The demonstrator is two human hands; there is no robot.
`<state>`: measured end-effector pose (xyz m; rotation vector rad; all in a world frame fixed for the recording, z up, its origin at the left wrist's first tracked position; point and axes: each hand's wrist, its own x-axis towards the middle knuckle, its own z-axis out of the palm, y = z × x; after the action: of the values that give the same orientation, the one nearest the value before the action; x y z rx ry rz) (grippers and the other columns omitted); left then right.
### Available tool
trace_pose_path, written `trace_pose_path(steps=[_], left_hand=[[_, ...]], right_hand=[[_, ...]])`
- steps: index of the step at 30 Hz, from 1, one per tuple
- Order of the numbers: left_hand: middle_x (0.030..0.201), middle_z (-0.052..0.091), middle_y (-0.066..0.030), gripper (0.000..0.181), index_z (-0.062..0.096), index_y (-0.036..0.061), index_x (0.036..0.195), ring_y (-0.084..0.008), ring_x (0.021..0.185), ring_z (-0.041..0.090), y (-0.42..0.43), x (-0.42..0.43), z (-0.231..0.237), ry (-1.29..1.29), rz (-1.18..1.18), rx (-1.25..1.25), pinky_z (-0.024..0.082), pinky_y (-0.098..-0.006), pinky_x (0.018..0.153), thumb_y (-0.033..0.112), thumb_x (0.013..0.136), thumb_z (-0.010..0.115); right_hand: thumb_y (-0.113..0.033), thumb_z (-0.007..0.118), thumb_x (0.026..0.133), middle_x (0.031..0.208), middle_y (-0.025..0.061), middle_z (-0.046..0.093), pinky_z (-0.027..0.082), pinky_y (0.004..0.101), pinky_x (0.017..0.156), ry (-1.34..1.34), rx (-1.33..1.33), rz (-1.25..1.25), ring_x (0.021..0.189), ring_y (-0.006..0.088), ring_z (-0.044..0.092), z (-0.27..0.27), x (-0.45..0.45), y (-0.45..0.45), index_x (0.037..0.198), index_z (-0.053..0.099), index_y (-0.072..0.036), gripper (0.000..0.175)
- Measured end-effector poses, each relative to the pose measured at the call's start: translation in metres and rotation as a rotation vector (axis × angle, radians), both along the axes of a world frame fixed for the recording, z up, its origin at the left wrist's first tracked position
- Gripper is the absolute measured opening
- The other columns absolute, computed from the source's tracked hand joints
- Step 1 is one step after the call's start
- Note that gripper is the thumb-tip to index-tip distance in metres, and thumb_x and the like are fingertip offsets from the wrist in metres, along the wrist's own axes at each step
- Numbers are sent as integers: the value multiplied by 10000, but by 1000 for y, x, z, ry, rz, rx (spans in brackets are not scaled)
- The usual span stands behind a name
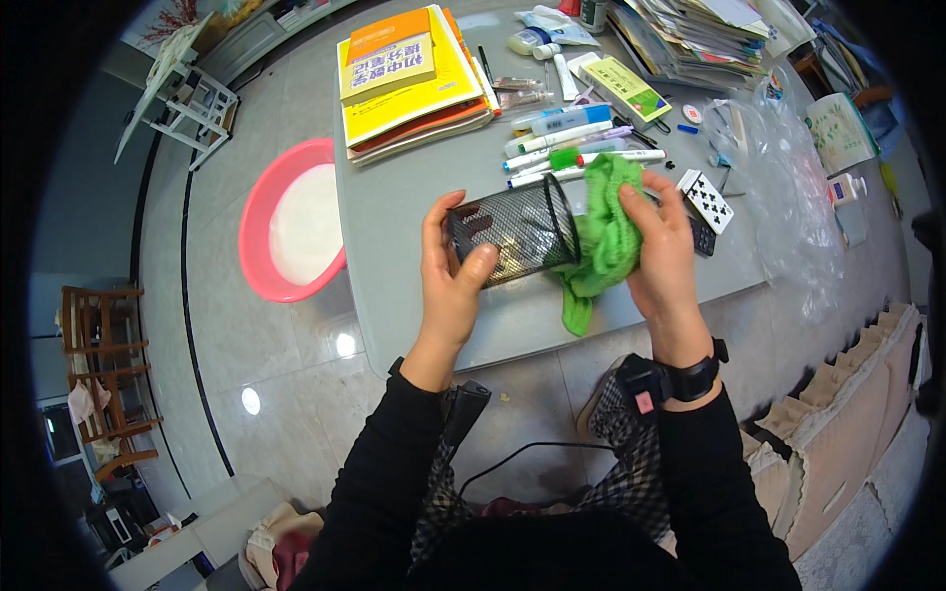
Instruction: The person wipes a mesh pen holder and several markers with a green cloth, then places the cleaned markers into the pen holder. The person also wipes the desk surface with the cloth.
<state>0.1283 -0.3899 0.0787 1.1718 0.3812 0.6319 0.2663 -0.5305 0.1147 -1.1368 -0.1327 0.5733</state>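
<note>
Tilted on its side above the grey table, a black wire-mesh pen holder (517, 233) rests in the grip of my left hand (454, 273). My fingers wrap its base, and its round rim faces right. My right hand (661, 236) grips a bunched green cloth (610, 229) beside that rim, with a loose corner hanging below. Whether part of the cloth reaches inside the holder I cannot tell. Behind the cloth, several markers and pens (569, 140) lie in a loose pile on the table.
A stack of books (414, 89) stands at the table's (399, 310) back left. Farther right are a yellow-green box (624, 89), piled papers (695, 37), playing cards (706, 199), a black remote (702, 236) and a clear plastic bag (776, 192). A pink basin (255, 229) sits left of the table.
</note>
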Motion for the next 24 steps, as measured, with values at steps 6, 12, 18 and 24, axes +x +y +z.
trace_pose_path(steps=[6, 12, 18, 24], left_hand=[[1292, 412, -126, 724, 315, 38, 1377, -213, 1180, 443, 0, -3, -3, -37, -32, 306, 357, -342, 1028, 209, 775, 677], [1281, 437, -124, 677, 353, 33, 1345, -218, 1162, 461, 10, -5, -8, -40, -49, 395, 360, -351, 1020, 233, 774, 658], [1189, 504, -108, 619, 399, 27, 1309, -198, 1100, 502, 12, -3, -9, -64, -83, 288, 377, -332, 992, 276, 790, 625], [1136, 526, -87, 535, 417, 54, 1297, -164, 1068, 510, 11, -4, -5, -40, -272, -274, 407, -296, 933, 209, 818, 597]], right_hand=[[-224, 370, 1000, 1149, 145, 604, 475, 377, 917, 534, 347, 374, 1011, 242, 601, -1, 0, 1, 1220, 507, 46, 374], [-209, 380, 995, 1137, 134, 621, 492, 342, 877, 459, 382, 517, 983, 209, 617, -8, 1, -7, 1203, 523, 44, 357], [-176, 374, 964, 954, 84, 644, 492, 281, 757, 281, 195, 676, 853, 149, 609, -10, -2, -15, 1098, 583, 28, 321], [-183, 430, 957, 785, -4, 574, 420, 260, 643, -438, -213, 1005, 723, 85, 490, 8, 7, -17, 923, 562, 55, 274]])
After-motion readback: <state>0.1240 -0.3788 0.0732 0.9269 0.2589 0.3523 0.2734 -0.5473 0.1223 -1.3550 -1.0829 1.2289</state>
